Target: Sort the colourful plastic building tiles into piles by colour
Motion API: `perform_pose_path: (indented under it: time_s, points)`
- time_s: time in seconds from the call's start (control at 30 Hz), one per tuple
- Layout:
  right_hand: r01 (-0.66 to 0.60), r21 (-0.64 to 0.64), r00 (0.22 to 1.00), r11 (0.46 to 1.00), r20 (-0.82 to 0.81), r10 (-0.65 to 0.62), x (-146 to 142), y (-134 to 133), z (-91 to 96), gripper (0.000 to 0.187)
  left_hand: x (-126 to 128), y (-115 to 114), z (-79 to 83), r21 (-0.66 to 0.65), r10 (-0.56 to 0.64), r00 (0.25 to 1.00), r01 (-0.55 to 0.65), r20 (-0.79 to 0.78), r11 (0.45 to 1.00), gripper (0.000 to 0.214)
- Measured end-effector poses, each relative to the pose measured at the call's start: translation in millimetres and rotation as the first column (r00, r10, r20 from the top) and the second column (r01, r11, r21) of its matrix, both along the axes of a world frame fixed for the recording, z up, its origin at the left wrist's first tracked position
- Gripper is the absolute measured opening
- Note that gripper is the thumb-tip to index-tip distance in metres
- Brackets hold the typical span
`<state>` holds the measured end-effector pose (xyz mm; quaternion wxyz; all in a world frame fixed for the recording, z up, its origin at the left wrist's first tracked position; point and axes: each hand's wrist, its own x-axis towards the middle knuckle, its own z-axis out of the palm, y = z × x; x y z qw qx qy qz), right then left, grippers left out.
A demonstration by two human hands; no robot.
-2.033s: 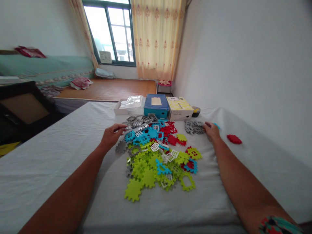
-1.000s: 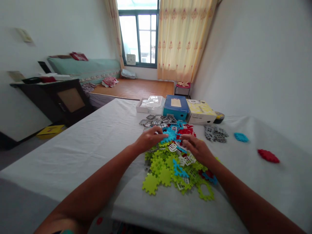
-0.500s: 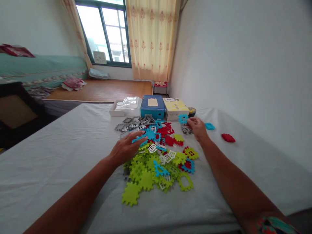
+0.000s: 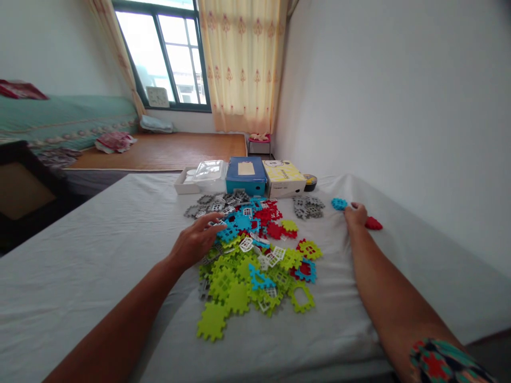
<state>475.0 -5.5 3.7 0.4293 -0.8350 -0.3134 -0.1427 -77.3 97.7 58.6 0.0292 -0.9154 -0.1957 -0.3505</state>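
A heap of toothed plastic tiles (image 4: 255, 255) in lime, blue, red, grey and white lies on the white-covered table (image 4: 99, 255). My left hand (image 4: 197, 239) rests open on the heap's left side, fingertips on blue and white tiles. My right hand (image 4: 355, 214) lies on the cloth at the far right, fingers loosely out and nothing in them. It sits between a lone blue tile (image 4: 339, 203) and a red tile (image 4: 374, 224), touching or nearly touching the red one. A small stack of grey tiles (image 4: 307, 206) lies just left of the blue tile.
At the table's far edge stand a white tray (image 4: 184, 185), a clear lidded container (image 4: 209, 171), a blue box (image 4: 245, 176), a yellow box (image 4: 284, 178) and a small dark tin (image 4: 310, 182). A white wall runs along the right. A dark cabinet (image 4: 19, 186) stands left.
My right hand carried a blue tile from the heap to the far right and let it go beside the earlier blue tile. My left hand stayed on the heap, shifting slightly.
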Motion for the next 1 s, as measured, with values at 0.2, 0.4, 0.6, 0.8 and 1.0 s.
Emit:
perform_pose_path:
  time_s: [0.2,0.4,0.6,0.8,1.0]
  points:
    - [0.019,-0.226,0.999,0.974,-0.028,-0.026,-10.2,-0.2,3.4,0.036,-8.7,9.7,1.1,-0.008,0.047,0.999,-0.047,0.016,0.999,0.029]
    - [-0.007,-0.443,0.996,0.896,0.072,0.044,-24.6,-3.7,-3.2,0.044,-14.7,19.1,2.0,-0.085,0.214,0.969,-0.204,0.127,0.975,0.03]
    - [-0.097,-0.367,0.975,0.925,0.152,0.162,-23.1,3.8,-6.1,0.04,-24.8,32.1,-4.9,-0.304,0.269,0.957,-0.225,0.112,0.926,0.028]
    - [-0.216,-0.249,0.917,0.944,0.28,0.284,-64.2,20.0,10.1,0.036,-8.6,13.0,-3.1,-0.287,0.064,0.998,-0.064,-0.007,0.956,0.033]
    - [-0.521,-0.189,0.768,0.832,0.322,0.554,-134.6,23.6,32.8,0.031,7.3,1.3,-7.4,-0.222,-0.027,0.993,0.001,-0.115,0.975,0.046]
